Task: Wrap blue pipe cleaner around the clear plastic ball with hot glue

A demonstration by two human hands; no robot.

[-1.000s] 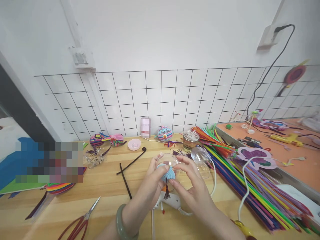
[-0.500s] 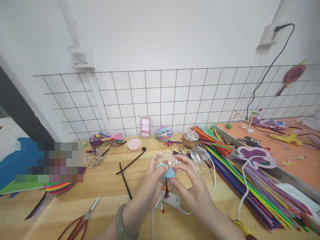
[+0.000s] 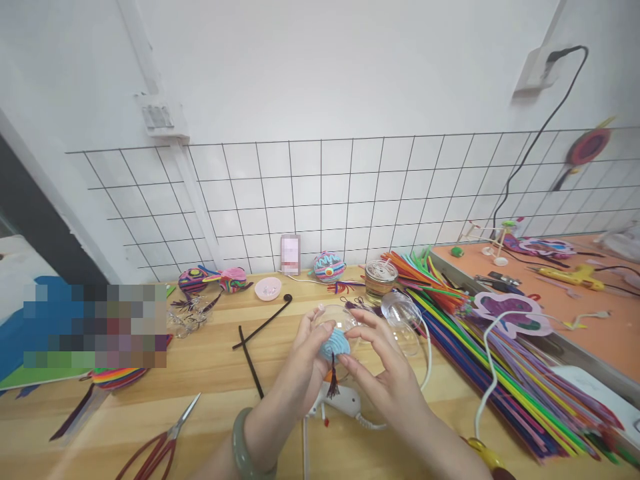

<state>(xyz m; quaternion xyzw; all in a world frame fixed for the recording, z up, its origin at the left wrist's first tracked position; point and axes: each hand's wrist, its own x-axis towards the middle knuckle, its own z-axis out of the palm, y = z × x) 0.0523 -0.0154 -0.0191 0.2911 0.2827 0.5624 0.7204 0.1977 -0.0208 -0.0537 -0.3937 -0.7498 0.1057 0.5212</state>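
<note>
The clear plastic ball [image 3: 345,317] is held above the pale wooden tabletop [image 3: 210,373], between both hands. The light-blue fuzzy coil [image 3: 336,343] covers part of its near side, and the dark thread tassel [image 3: 333,385] hangs below the coil.

Left hand [image 3: 307,353]: wrapped around the ball's left side, thumb pressed on the upper edge of the coil. Right hand [image 3: 393,367]: thumb and fingertips pinch the right side, thumb at the coil's lower right edge. The ball thus sits at the fingertips of the right hand and against the inner side of the left.

Below the hands lies the white corded plastic device [image 3: 345,402], partly covered by the tassel.

Containers: the shallow round pink bowl [image 3: 269,289] holds small pieces, too small to identify. The clear round cup [image 3: 380,280] contains amber-brown contents. Near the cup lie clear rounded plastic shells [image 3: 401,309].

Left of the hands: black fuzzy stems [image 3: 250,363], one with a coiled end, and red-handled metal scissors [image 3: 163,443]. Right: the bundle of multicoloured fuzzy stems [image 3: 500,367].
</note>
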